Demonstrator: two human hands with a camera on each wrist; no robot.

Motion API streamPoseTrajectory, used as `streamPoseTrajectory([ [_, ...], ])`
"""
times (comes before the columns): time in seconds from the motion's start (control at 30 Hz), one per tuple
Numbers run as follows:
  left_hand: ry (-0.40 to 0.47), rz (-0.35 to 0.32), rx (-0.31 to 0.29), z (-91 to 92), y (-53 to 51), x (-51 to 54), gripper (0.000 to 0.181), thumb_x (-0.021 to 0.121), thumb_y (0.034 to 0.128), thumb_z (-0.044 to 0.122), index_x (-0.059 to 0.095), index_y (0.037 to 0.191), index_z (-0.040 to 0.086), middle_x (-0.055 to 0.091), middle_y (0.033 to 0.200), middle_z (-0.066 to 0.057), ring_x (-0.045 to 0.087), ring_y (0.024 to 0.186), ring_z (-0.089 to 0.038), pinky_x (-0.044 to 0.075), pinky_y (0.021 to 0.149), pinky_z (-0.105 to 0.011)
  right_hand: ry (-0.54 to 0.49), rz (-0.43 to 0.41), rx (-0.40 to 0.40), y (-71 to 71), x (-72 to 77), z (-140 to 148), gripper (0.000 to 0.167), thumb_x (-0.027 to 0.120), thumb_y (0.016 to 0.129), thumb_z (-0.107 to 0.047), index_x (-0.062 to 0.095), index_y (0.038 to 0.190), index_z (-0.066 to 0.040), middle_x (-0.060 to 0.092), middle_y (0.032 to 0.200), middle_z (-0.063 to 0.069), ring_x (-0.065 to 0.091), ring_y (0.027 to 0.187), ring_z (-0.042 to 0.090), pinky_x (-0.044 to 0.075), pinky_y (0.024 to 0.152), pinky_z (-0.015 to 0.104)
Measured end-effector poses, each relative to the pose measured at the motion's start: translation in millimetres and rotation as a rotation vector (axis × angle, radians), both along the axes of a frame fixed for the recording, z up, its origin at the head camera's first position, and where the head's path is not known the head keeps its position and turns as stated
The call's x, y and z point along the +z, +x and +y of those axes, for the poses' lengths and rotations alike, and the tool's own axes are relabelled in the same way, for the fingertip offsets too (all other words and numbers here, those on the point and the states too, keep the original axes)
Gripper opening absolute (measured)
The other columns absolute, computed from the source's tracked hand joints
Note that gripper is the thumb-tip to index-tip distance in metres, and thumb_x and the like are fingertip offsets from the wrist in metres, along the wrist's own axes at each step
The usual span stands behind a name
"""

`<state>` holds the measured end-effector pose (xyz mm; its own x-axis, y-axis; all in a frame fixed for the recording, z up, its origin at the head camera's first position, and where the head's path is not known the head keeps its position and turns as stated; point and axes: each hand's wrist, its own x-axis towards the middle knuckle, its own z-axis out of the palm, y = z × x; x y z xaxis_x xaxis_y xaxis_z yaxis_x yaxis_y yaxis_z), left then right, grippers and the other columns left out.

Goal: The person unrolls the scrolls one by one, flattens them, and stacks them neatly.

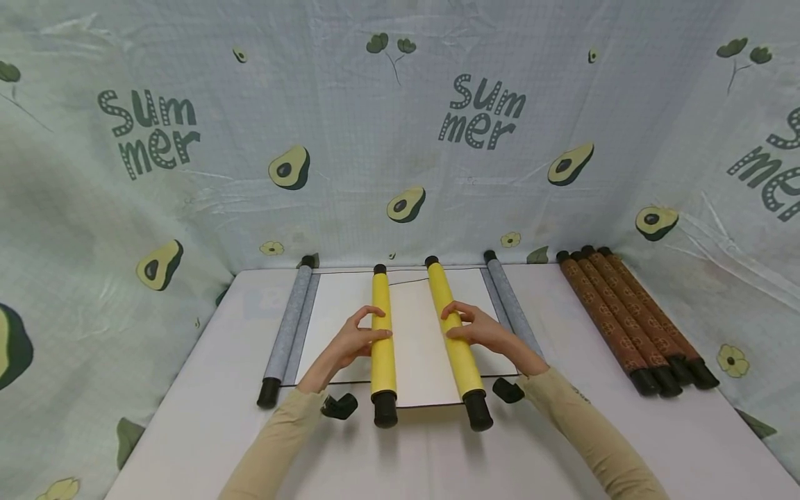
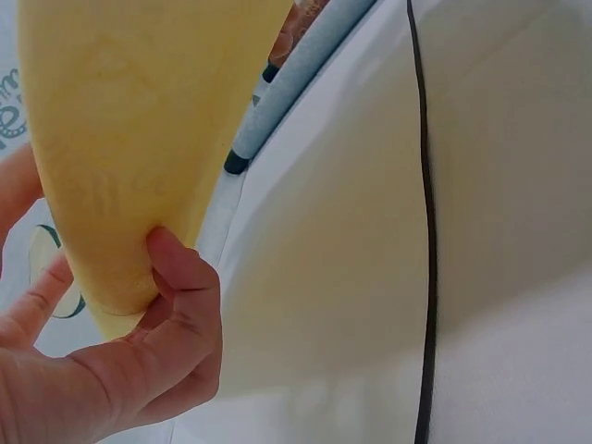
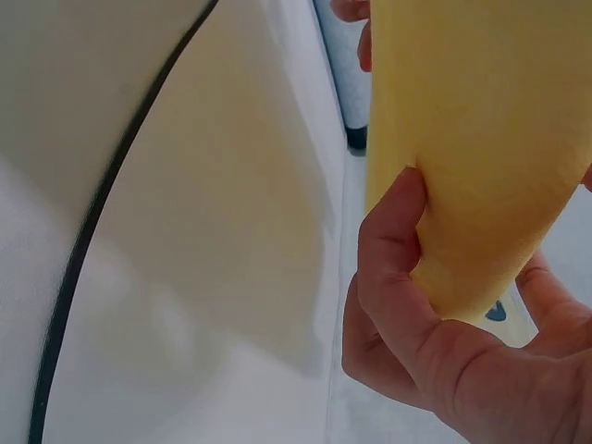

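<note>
A scroll with yellow backing (image 1: pixel 463 357) is held partly unrolled, its pale blank inner sheet (image 1: pixel 420 347) showing between two rolls with black end knobs. My left hand (image 1: pixel 351 343) grips the left yellow roll (image 1: pixel 383 364), thumb on the near side. The right roll is gripped by my right hand (image 1: pixel 484 329) in the same way. Both wrist views show thumb and fingers curled round the yellow backing (image 2: pixel 139 120), (image 3: pixel 499 139). Beneath lies a wider-opened scroll with grey-blue rolls (image 1: pixel 289 330) and a white sheet (image 1: pixel 334 319), edged by dark lines.
Several brown patterned scrolls (image 1: pixel 609 316) with black knobs lie rolled side by side on the right of the white table (image 1: pixel 212 430). A curtain (image 1: pixel 350 104) printed with avocados hangs behind and at both sides. Black wrist devices (image 1: pixel 339 406) sit under the forearms.
</note>
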<state>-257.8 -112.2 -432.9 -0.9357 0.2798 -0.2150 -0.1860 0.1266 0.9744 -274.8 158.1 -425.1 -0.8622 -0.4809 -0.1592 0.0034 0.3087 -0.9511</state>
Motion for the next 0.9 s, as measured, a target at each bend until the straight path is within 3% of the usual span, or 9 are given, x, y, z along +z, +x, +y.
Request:
streamPoseTrajectory([
  [0.13, -0.001, -0.006, 0.018, -3.1, -0.6, 0.7, 0.042, 0.06, 0.0811, 0.009, 0.044, 0.12, 0.01, 0.052, 0.098, -0.017, 0.057, 0.071, -0.018, 0.051, 0.058, -0.028, -0.004, 0.009, 0.009, -0.6, -0.7, 0.5, 0.031, 0.055, 0.08, -0.007, 0.045, 0.109, -0.004, 0.037, 0.119, 0.021, 0.051, 0.081, 0.023, 0.047, 0.067, 0.032],
  [0.33, -0.013, 0.001, -0.007, -2.6, -2.1, 0.7, 0.043, 0.052, 0.0805, 0.008, 0.046, 0.123, 0.009, 0.042, 0.111, -0.018, 0.052, 0.076, -0.02, 0.049, 0.058, -0.028, 0.006, 0.022, -0.017, 0.6, -0.4, 2.3, 0.025, 0.051, 0.082, -0.01, 0.046, 0.106, -0.004, 0.037, 0.122, 0.02, 0.049, 0.082, 0.022, 0.044, 0.066, 0.03],
  [0.6, -0.047, 0.007, -0.036, -4.7, -1.1, 0.4, 0.041, 0.052, 0.0806, 0.01, 0.047, 0.12, 0.002, 0.046, 0.106, -0.018, 0.053, 0.077, -0.02, 0.05, 0.06, -0.03, 0.078, 0.036, -0.058, -0.1, -0.1, 1.4, 0.028, 0.064, 0.08, -0.027, 0.048, 0.098, -0.012, 0.042, 0.119, 0.02, 0.053, 0.074, 0.021, 0.047, 0.06, 0.03],
  [0.9, -0.077, -0.031, -0.025, -6.4, -1.0, 2.6, 0.033, 0.052, 0.0882, 0.022, 0.047, 0.117, 0.008, 0.047, 0.107, -0.016, 0.056, 0.075, -0.02, 0.05, 0.057, -0.028, 0.123, 0.03, -0.062, 0.0, 1.1, 1.8, 0.034, 0.068, 0.076, -0.024, 0.048, 0.102, -0.013, 0.042, 0.12, 0.02, 0.054, 0.075, 0.022, 0.048, 0.057, 0.031],
])
